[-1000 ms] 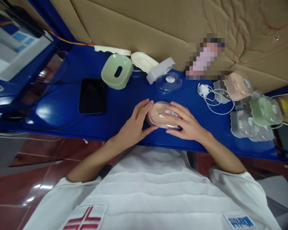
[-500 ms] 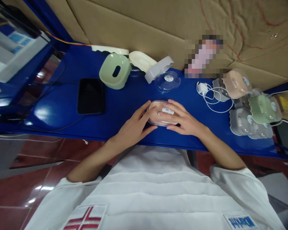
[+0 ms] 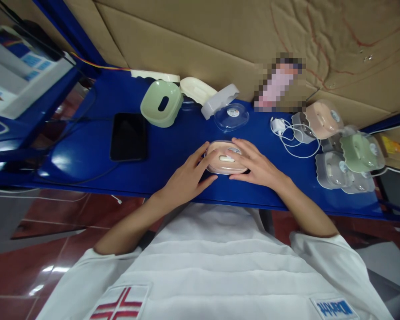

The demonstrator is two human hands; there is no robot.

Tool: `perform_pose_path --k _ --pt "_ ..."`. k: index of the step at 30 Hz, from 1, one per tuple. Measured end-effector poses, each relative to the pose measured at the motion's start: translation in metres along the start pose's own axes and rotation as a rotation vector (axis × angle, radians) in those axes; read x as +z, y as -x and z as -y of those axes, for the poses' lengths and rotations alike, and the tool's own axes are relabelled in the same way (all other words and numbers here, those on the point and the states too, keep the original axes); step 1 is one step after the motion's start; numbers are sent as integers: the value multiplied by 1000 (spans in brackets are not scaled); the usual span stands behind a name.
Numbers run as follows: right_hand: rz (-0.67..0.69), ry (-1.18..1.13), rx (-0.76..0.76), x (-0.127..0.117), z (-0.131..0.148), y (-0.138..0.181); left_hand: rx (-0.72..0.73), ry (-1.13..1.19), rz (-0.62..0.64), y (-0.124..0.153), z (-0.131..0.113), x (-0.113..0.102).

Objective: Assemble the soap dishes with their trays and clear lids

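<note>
A pale pink soap box [image 3: 216, 166] with a clear lid lies on the blue table in front of me. My left hand [image 3: 188, 175] grips its left end, thumb at the near edge and fingers over the far side. On the right end, my right hand [image 3: 258, 164] holds it in the same way, with fingers lying across the lid. Between the hands a light oval slot shows through the lid. A round sticker on top is partly covered by the right fingers.
Beyond the hands lie a green soap box base [image 3: 162, 104], cream parts [image 3: 196, 90], a grey part [image 3: 220, 101] and a loose clear lid [image 3: 231, 118]. A black tablet [image 3: 128, 136] is at left. Right stand a white charger cable [image 3: 298, 155] and several lidded soap boxes [image 3: 356, 151].
My right fingers have shifted on the lid, uncovering the oval slot. Both hands stay around the soap box. The view has moved slightly.
</note>
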State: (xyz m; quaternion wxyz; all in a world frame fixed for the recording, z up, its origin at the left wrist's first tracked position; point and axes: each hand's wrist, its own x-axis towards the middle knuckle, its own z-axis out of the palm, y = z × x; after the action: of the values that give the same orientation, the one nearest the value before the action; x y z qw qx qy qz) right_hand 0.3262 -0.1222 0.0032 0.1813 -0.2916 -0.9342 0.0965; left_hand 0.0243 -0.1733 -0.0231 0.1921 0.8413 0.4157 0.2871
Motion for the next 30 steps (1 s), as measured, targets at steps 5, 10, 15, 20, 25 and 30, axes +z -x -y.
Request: perform_pose_path --k 5,10,15,20,25,30 --pt "1 -10 57 -12 0 5 -7 -20 44 -1 -4 -4" --pt "-238 168 189 -55 14 42 -29 5 43 -1 -6 -7" --pt "-582 526 650 -80 55 143 -5 -25 64 -2 -6 -7" --pt "-582 558 988 -55 95 215 50 -81 69 -3 -1 -3" --pt "-590 541 1188 -28 89 197 79 -116 81 -4 1 -2" --pt "-493 623 1210 -22 58 155 123 -137 88 -3 0 -3"
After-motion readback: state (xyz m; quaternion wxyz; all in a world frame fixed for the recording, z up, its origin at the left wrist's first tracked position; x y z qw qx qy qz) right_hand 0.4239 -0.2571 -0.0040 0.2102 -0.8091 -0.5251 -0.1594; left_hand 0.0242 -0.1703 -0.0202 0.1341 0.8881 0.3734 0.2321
